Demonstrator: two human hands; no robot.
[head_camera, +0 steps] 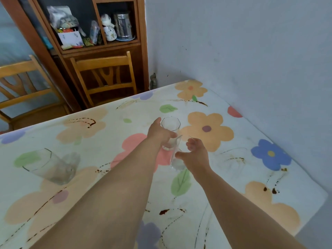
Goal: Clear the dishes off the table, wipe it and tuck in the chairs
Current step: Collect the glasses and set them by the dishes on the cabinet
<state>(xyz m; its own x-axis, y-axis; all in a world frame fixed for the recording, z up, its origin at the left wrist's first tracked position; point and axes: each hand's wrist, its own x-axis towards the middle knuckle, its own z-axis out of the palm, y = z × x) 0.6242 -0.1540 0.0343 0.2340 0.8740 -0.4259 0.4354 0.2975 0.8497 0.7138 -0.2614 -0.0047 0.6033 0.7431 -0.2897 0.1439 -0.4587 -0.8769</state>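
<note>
Illumination: soft, even and moderately bright, with a cool bluish cast on the wall (251, 42). Shadows on the desk (269, 177) are faint and diffuse. The cabinet (142, 56) interior is dim. Wide-angle distortion bows the desk edges and tilts the cabinet. The glass (170, 125) in the left hand (159, 133) and the second glass (177, 163) in the right hand (196, 156) show low contrast; the lone glass (50, 166) at frame left is blurred.

Both bare forearms reached forward, nearly side by side. The left hand (159, 133) gripped the farther glass (171, 124), thumb raised. The right hand (196, 155) curled its thumb and fingers round the nearer glass (177, 163).
</note>
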